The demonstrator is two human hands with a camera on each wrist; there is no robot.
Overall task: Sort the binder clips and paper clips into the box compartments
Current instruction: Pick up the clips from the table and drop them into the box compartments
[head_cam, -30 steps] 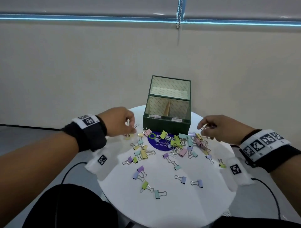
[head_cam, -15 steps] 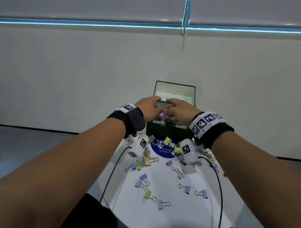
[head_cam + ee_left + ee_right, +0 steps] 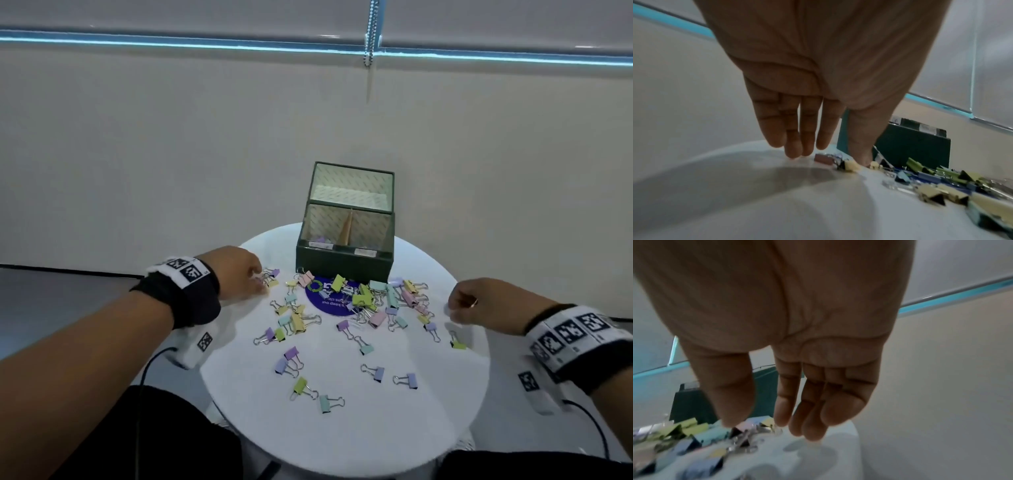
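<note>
Many clips left: binder clips [image 3: 363, 301] in pastel colours lie scattered over the round white table [image 3: 342, 438], thickest in front of the box, with stragglers nearer the person
Box: green box [image 3: 342, 263] stands at the table's far edge, lid up, front part split by a divider into two compartments
Already sorted: a few pale clips show low in the left compartment [image 3: 322, 240]; something faint lies in the right one, too dim to name
Paper clips: none can be picked out with certainty; thin wire shapes in the pile may only be binder-clip handles
Left hand: left hand [image 3: 239, 274] is down at the left fringe of the pile, fingers relaxed and extended, tips at the tabletop beside a pink clip [image 3: 823, 158], gripping nothing
Right hand: right hand [image 3: 479, 305] hovers low at the right fringe, fingers loosely bent and empty, thumb and forefinger apart above the clips
Progress: early by my reading; nearly the whole heap remains to be moved
Step in hand: likely each hand reaching for its next clip
</note>
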